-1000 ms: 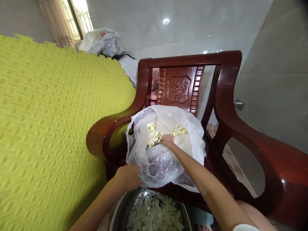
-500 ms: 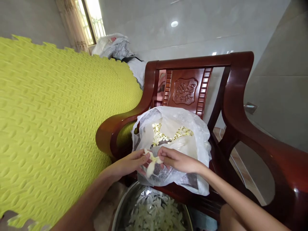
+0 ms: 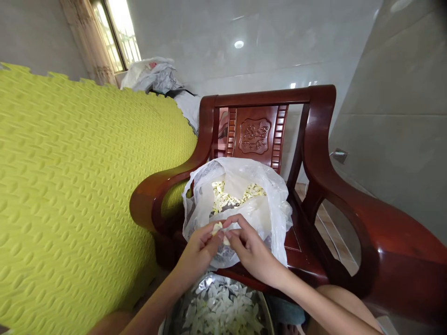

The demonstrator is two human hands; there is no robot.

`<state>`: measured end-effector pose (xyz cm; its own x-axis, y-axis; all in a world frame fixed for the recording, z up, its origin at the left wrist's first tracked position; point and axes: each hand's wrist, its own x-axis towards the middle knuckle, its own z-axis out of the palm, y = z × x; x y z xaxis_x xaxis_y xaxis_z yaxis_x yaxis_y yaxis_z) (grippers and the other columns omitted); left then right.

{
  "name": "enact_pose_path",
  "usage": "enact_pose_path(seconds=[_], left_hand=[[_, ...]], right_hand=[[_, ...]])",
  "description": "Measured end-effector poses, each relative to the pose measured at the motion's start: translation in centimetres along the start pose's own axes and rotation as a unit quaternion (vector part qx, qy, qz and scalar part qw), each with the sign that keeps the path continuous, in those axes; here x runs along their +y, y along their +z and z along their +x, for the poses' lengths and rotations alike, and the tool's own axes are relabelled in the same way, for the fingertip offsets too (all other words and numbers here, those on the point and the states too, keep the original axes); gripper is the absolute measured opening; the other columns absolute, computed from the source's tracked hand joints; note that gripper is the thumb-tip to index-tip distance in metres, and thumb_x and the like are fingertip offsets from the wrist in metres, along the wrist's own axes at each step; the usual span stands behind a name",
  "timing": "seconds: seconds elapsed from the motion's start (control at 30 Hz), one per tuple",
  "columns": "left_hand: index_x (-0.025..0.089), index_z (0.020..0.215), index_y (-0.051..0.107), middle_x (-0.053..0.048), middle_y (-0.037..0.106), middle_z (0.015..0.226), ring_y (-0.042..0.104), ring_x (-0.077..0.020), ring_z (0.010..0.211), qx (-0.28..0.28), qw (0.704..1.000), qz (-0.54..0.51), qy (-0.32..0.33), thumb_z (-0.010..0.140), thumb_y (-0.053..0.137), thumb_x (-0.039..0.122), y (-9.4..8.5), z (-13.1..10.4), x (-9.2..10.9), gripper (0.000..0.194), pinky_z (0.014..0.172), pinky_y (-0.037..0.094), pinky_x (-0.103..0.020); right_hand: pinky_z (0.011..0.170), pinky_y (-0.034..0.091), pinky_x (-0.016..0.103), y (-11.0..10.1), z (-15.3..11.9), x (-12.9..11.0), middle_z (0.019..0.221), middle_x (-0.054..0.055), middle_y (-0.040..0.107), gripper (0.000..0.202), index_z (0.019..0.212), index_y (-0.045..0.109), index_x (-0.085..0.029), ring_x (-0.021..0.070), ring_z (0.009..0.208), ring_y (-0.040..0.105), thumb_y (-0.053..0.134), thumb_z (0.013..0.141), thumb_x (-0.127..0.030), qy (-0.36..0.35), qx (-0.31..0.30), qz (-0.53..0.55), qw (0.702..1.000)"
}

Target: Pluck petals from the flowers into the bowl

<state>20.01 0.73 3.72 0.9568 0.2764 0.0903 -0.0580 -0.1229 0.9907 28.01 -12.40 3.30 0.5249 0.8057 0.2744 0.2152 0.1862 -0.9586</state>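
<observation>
A small pale white flower (image 3: 217, 228) is between my hands, partly covered by the fingers. My left hand (image 3: 202, 246) pinches it between thumb and fingers. My right hand (image 3: 249, 251) is closed on its other side, fingertips at the petals, thumb and index finger bent together. Just beyond the hands an opened white plastic bag (image 3: 275, 190) rests on the chair seat, with yellowish-white flower pieces (image 3: 223, 197) inside. Below my wrists stands a metal basin (image 3: 269, 316) holding a heap of loose white petals (image 3: 223, 307).
The dark red wooden chair (image 3: 319, 139) has broad curved armrests on both sides of the bag. A tall yellow foam mat (image 3: 87, 186) stands along the left. Plastic bags (image 3: 150, 77) lie behind it by the window, and a tiled wall (image 3: 216, 28) rises behind the chair.
The flower's petals were spread out between my hands; now the fingers have closed over most of it. My hands turned inward, and the whole view shifted slightly.
</observation>
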Motion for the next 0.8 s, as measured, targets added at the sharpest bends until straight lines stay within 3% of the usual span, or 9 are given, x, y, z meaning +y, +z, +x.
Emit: enact_pose_path(seconds=[0.13,0.2,0.3,0.43,0.53,0.6,0.7,0.8], left_hand=[[0.018,0.096,0.069,0.003,0.044,0.053,0.036,-0.014,0.051,0.067,0.988,0.13,0.04,0.082,0.053,0.046,1.0,0.6,-0.6,0.035,0.052,0.027,-0.025],[0.018,0.101,0.067,0.004,0.041,0.051,0.035,-0.0136,0.05,0.099,0.989,0.101,0.034,0.082,0.055,0.046,1.4,0.7,-0.6,0.036,0.051,0.026,-0.025],[0.018,0.112,0.059,0.008,0.034,0.051,0.026,-0.0088,0.046,0.097,0.991,-0.087,-0.011,0.08,0.061,0.048,1.6,0.4,-0.1,0.044,0.046,0.021,-0.021],[0.019,0.108,0.055,0.012,0.03,0.048,0.014,-0.0035,0.041,0.033,0.944,-0.316,-0.094,0.078,0.069,0.041,1.3,0.0,0.4,0.04,0.042,0.016,-0.016],[0.02,0.101,0.055,0.011,0.031,0.046,0.015,-0.0028,0.039,0.02,0.917,-0.383,-0.109,0.082,0.066,0.033,1.0,-0.2,0.8,0.026,0.042,0.018,-0.015],[0.022,0.097,0.054,0.009,0.034,0.046,0.019,-0.0044,0.039,0.005,0.897,-0.425,-0.118,0.087,0.057,0.037,0.7,-0.6,1.2,0.019,0.043,0.02,-0.016],[0.022,0.087,0.053,0.003,0.041,0.05,0.03,-0.0083,0.042,-0.051,0.861,-0.486,-0.142,0.088,0.041,0.052,0.2,-1.2,1.9,0.032,0.043,0.021,-0.018],[0.02,0.08,0.051,0.0,0.044,0.054,0.032,-0.0088,0.044,-0.099,0.848,-0.495,-0.16,0.084,0.043,0.056,0.0,-1.7,2.1,0.037,0.043,0.018,-0.018]], right_hand=[[0.047,0.022,0.021,1.1,0.6,0.7,0.056,-0.009,0.03,0.007,0.086,0.043,-0.023,0.0103,0.05,0.029,0.049,0.083,-0.023,-0.002,0.136,-0.066,0.988],[0.046,0.021,0.02,1.0,1.1,0.7,0.054,-0.01,0.031,0.014,0.09,0.044,-0.023,0.0098,0.048,0.028,0.054,0.082,-0.027,0.04,0.158,-0.006,0.987],[0.044,0.017,0.019,0.3,1.7,0.3,0.051,-0.012,0.028,0.029,0.094,0.046,-0.023,0.0071,0.044,0.021,0.065,0.079,-0.039,0.133,0.107,0.221,0.96],[0.045,0.027,0.019,-0.1,1.7,-0.2,0.052,-0.008,0.035,0.04,0.078,0.053,-0.018,0.0064,0.046,0.029,0.071,0.075,-0.053,0.141,0.031,0.396,0.907],[0.051,0.037,0.022,0.1,1.5,0.2,0.056,-0.005,0.045,0.04,0.078,0.056,-0.018,0.0092,0.051,0.039,0.073,0.073,-0.054,0.113,0.007,0.434,0.894],[0.052,0.039,0.023,0.2,1.3,0.5,0.053,-0.006,0.045,0.036,0.078,0.056,-0.019,0.0094,0.05,0.04,0.076,0.073,-0.049,0.102,-0.008,0.434,0.895],[0.047,0.036,0.021,0.0,1.2,0.9,0.049,-0.008,0.041,0.036,0.076,0.054,-0.02,0.0074,0.044,0.034,0.073,0.076,-0.05,0.089,-0.034,0.415,0.905],[0.044,0.03,0.02,-0.4,1.0,0.8,0.047,-0.009,0.036,0.039,0.072,0.052,-0.019,0.006,0.042,0.028,0.072,0.076,-0.052,0.092,-0.046,0.388,0.916]])
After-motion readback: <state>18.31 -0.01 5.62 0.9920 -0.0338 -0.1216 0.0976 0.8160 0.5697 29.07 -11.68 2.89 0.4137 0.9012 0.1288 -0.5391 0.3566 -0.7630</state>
